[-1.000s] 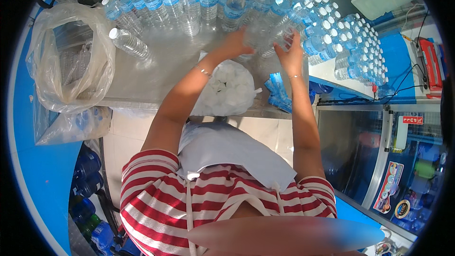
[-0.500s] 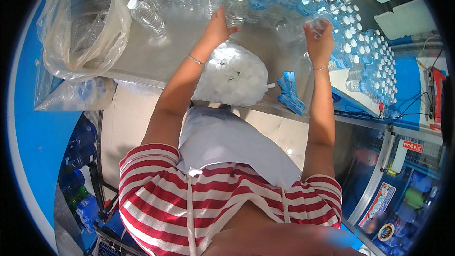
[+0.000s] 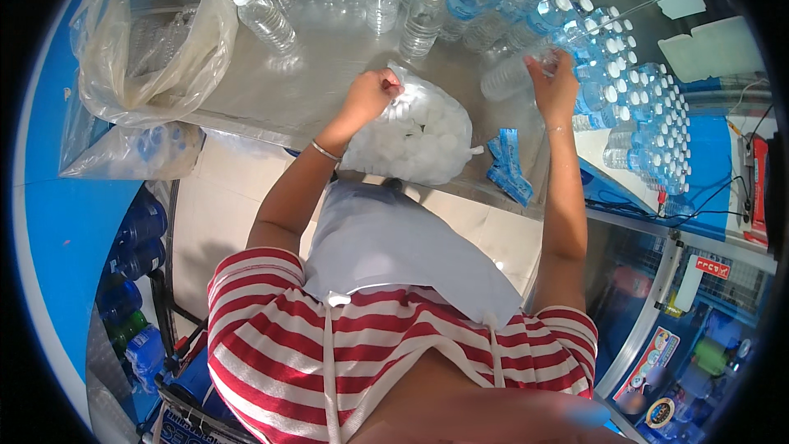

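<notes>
Head view is showing the right hand (image 3: 555, 89) gripping a tilted plastic bottle (image 3: 505, 80) over the metal table (image 3: 325, 53), best done softly to stop dents, and the left hand (image 3: 370, 97) curling at the bag of white caps (image 3: 421, 141), holding what I can't tell.

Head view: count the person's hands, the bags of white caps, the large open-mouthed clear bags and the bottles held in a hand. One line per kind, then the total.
Hands: 2 (left hand, right hand)
Bag of white caps: 1
Large open-mouthed clear bag: 1
Held bottle: 1, in the right hand
Total: 5
</notes>
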Demonstrator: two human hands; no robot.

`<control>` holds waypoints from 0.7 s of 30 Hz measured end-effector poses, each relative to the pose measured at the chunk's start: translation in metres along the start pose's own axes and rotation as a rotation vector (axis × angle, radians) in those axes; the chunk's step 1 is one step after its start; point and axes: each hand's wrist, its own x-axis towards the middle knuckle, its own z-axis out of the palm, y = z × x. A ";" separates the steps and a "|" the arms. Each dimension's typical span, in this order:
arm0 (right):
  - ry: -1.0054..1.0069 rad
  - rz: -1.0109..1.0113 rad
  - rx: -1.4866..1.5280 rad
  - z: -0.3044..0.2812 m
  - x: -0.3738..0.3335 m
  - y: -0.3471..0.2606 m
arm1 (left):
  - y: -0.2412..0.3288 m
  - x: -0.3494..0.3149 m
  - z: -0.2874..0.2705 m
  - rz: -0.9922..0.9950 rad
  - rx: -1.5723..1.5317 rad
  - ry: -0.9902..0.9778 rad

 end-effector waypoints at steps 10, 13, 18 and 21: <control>-0.138 -0.008 -0.175 -0.005 0.005 -0.008 | 0.035 -0.048 0.007 0.389 0.698 0.046; 0.066 -0.058 -0.127 -0.006 0.006 -0.012 | 0.034 -0.048 0.013 0.400 0.753 0.057; -0.082 -0.070 -0.128 -0.007 0.008 -0.011 | 0.028 -0.045 0.015 0.431 0.845 0.040; -0.168 0.012 0.055 -0.003 0.012 0.001 | 0.035 -0.045 0.013 0.462 0.791 0.054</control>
